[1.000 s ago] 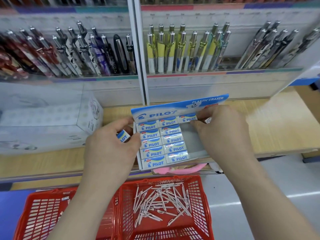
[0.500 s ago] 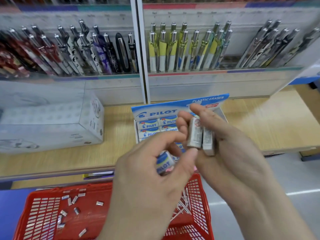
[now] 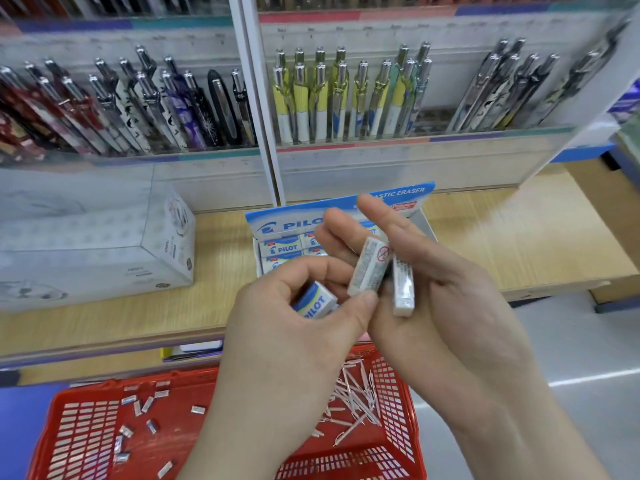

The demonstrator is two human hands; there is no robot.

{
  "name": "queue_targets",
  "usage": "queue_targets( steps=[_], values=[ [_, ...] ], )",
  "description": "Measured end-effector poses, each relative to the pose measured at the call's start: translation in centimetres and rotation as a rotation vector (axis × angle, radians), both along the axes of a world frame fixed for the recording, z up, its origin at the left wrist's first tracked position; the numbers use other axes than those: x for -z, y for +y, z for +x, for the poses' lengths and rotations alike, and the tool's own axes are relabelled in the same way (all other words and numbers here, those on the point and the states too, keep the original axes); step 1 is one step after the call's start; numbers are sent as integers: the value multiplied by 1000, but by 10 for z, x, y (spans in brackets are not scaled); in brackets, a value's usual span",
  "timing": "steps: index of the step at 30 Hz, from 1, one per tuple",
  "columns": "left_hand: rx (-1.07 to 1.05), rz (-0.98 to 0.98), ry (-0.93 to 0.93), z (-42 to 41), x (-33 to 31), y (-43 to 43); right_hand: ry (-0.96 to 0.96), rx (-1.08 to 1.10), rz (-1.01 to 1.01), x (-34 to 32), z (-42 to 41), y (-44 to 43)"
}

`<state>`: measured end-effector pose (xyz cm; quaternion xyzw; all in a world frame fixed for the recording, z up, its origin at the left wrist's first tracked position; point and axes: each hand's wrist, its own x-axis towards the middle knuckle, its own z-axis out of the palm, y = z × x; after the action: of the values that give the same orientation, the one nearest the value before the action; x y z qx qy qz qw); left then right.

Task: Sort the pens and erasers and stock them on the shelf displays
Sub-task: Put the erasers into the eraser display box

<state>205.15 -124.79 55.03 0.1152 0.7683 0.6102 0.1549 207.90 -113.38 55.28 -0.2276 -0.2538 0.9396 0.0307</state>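
My left hand [image 3: 294,327] holds a blue and yellow Pilot eraser [image 3: 314,301] in its curled fingers, and its thumb tip touches a second eraser. My right hand [image 3: 433,289] holds two white erasers [image 3: 370,266] upright between its fingers, just above the shelf's front edge. Behind both hands the open Pilot eraser display box [image 3: 277,223] stands on the wooden shelf [image 3: 512,237], with rows of erasers partly hidden by my fingers. Loose erasers [image 3: 138,407] lie in the left red basket, and loose pens [image 3: 349,393] lie in the right red basket [image 3: 398,410].
Racks of pens [image 3: 346,98] stand upright in displays behind the shelf, split by a white divider [image 3: 256,98]. A white boxed product [image 3: 93,244] sits on the shelf at left. Grey floor shows at right.
Both hands left the eraser box and rose toward me, each carrying erasers. In the last half second they stayed nearly still, with the erasers held the same way.
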Motion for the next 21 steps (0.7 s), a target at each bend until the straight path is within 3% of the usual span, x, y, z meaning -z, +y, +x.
queue_targets(
  steps=[2, 6, 9, 12, 17, 21],
  values=[
    [-58, -57, 94, 0, 1, -1, -69, -8, 112, 1, 4, 4],
    [-84, -394, 615, -5, 4, -9, -266, -91, 550, -4, 13, 11],
    [-64, -435, 787, -7, 10, -15, -230, -158, 737, -2, 17, 14],
    [-44, -389, 723, -8, 14, -16, -186, -168, 840, -2, 19, 19],
    [-130, -441, 477, -25, 28, -31, -349, -118, 1385, 9, 10, 37],
    [-127, -562, 358, -38, 40, -37, -445, -170, 1528, 20, -6, 38]
  ],
)
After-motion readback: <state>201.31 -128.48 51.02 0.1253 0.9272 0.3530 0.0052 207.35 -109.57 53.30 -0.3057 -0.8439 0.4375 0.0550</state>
